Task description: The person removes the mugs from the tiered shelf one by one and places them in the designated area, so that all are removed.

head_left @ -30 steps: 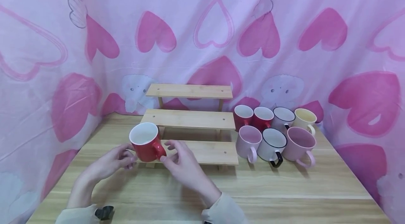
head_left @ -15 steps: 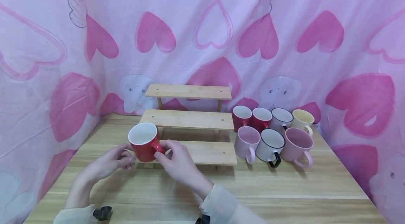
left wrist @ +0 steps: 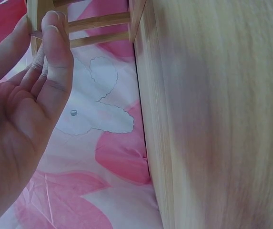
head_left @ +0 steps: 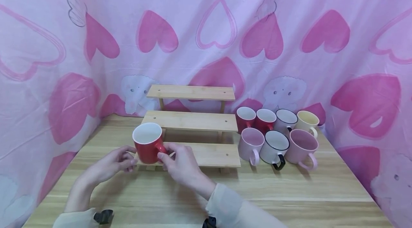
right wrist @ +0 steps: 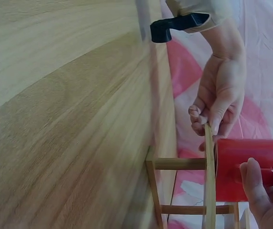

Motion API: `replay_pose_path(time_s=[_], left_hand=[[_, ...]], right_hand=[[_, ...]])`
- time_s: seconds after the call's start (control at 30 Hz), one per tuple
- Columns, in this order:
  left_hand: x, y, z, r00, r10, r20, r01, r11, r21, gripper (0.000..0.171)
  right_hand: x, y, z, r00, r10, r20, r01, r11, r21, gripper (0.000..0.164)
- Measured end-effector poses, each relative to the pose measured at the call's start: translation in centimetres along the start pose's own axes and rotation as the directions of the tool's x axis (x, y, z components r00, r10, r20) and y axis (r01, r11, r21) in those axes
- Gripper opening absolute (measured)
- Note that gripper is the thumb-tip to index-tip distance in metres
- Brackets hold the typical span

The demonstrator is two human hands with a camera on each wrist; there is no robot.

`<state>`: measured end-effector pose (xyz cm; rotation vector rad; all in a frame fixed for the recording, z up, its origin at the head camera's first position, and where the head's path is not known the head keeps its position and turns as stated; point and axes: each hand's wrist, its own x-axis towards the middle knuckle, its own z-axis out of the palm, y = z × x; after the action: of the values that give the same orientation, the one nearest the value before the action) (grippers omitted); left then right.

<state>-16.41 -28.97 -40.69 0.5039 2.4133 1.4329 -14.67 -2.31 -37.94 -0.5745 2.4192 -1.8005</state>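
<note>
A red mug (head_left: 148,149) with a white inside stands upright at the left end of the lowest board of a three-step wooden shelf (head_left: 209,154). My right hand (head_left: 183,165) pinches the mug's handle, which points right; in the right wrist view its thumb and fingers lie at the handle of the red mug (right wrist: 231,186). My left hand (head_left: 112,165) pinches the left end of that lowest board between thumb and fingers, just beside the mug. In the left wrist view these fingertips cover part of the board (left wrist: 38,14).
Several mugs stand in two rows right of the shelf: red mugs (head_left: 246,119), white black-rimmed ones (head_left: 273,149), pink ones (head_left: 252,145) and a cream one (head_left: 307,122). A pink heart-print curtain (head_left: 212,70) hangs behind the wooden table (head_left: 289,192).
My right hand has moved left and closed its fingers on the mug's handle. The mug has shifted slightly right along the board. My left hand has stayed at the board's end.
</note>
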Motion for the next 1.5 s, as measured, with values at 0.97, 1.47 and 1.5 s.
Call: replay_pose_path(time_s=[0.97,1.47,1.5], left_hand=[[0.2,-0.1,-0.4,1.000,-0.017,0.011,0.017,1.000,-0.002,0.051],[0.1,0.1,-0.1,1.000,-0.030,0.005,0.031,0.999,-0.024,0.051],[0.1,0.1,0.0,0.999,-0.031,0.006,0.031,0.999,-0.030,0.051]], right_hand=[[-6.0,-3.1,-13.9,0.962,-0.128,-0.242,0.071,0.971,-0.230,0.015],[-7.9,-4.4,-25.6,0.897,-0.163,-0.410,-0.016,0.916,-0.400,0.029],[-8.0,-4.3,-26.5,0.888,-0.170,-0.428,-0.023,0.912,-0.409,0.030]])
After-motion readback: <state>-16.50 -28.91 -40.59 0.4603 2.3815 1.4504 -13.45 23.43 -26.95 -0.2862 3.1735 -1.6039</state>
